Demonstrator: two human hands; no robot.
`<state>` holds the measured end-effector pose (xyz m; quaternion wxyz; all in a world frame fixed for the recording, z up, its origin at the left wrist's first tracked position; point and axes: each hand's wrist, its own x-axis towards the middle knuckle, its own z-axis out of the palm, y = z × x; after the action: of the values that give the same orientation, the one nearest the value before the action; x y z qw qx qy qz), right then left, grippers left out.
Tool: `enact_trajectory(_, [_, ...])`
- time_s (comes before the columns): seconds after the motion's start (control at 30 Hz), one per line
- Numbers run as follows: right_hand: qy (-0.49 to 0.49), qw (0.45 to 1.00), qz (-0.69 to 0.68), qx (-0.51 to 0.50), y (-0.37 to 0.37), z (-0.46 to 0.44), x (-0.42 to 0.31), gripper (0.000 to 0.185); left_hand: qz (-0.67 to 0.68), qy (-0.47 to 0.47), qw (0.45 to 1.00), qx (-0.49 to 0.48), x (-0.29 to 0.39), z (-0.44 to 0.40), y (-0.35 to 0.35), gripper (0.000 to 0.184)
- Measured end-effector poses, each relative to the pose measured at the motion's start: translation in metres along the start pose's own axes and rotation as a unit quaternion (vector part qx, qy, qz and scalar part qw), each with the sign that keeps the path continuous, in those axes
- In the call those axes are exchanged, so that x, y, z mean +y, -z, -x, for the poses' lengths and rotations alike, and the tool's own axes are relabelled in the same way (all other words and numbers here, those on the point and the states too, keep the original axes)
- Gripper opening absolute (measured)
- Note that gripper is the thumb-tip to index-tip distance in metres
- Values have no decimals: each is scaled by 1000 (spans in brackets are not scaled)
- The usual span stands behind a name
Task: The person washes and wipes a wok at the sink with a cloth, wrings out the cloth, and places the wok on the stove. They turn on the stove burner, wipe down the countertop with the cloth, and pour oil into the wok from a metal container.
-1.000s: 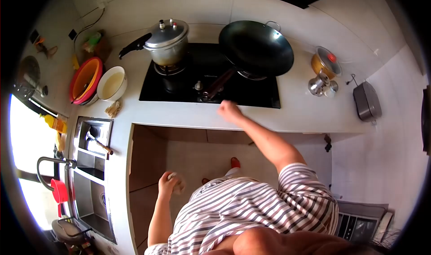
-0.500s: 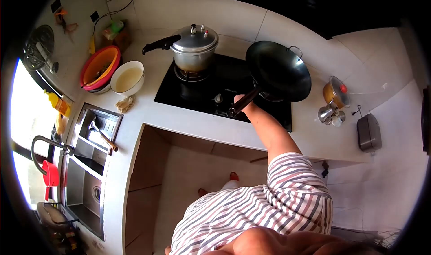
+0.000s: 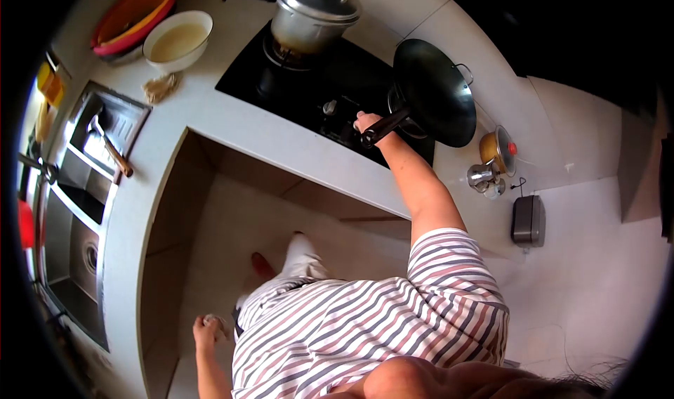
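A dark wok (image 3: 435,98) sits on the cooktop (image 3: 312,90), handle frontward, and the left hand (image 3: 204,334) holds a pale bundle (image 3: 220,324)

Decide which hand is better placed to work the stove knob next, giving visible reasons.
Probably the right hand: it is over the stove, beside the wok handle. The left hand hangs low, away from it, apparently holding something pale.

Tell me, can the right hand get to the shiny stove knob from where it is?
Probably yes. The right hand is over the stove by the wok handle, close to the shiny knob, and nothing seems to stand between them.
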<state>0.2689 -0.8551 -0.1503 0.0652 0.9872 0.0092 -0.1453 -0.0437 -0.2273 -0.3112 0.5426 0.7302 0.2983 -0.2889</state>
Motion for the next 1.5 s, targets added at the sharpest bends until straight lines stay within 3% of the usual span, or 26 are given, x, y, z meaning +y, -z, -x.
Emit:
enact_trajectory(0.07, [-4,1000,-15,2,-3,0,-1,24,4,27,1000,-6,-2,-6,-2,24])
enact_trajectory(0.13, [-85,994,-66,12,-18,-11,8,26,11,52,999,-10,-6,-8,-6,23])
enact_trajectory(0.33, [-78,993,-90,22,-27,-14,17,27,30,82,996,1,-36,-7,-17,26])
enact_trajectory(0.5, [-90,991,-99,9,-19,-10,10,26,0,86,996,2,-3,12,-19,29])
enact_trajectory(0.57, [-59,996,-66,5,-6,-1,3,26,30,135,990,22,24,23,-26,29])
enact_trajectory(0.6, [-40,998,-47,1,-5,-1,4,27,68,84,994,23,3,11,-29,29])
enact_trajectory(0.83, [-75,993,-88,5,-19,-8,12,26,158,78,984,35,-44,-32,-47,31])
enact_trajectory(0.9, [-27,999,-39,0,-18,-6,12,25,162,77,984,7,-18,-25,-52,32])
enact_trajectory(1.03, [-59,995,-77,8,-18,-8,13,26,175,119,977,-2,-46,-40,-59,33])
enact_trajectory(1.17, [-58,994,-92,5,-18,-7,13,26,115,149,982,-24,-3,-19,-57,30])
enact_trajectory(1.3, [-76,994,-83,-7,-4,1,2,26,152,111,982,31,-8,-18,-61,31])
enact_trajectory(1.4, [-11,998,-54,-2,1,4,-1,28,152,106,982,33,-13,-16,-55,33])
enact_trajectory(1.47, [-107,988,-107,5,-12,0,7,29,163,101,981,23,-9,-12,-48,34])
enact_trajectory(1.5, [-107,988,-108,4,-12,1,6,29,133,102,985,30,0,-7,-43,33])
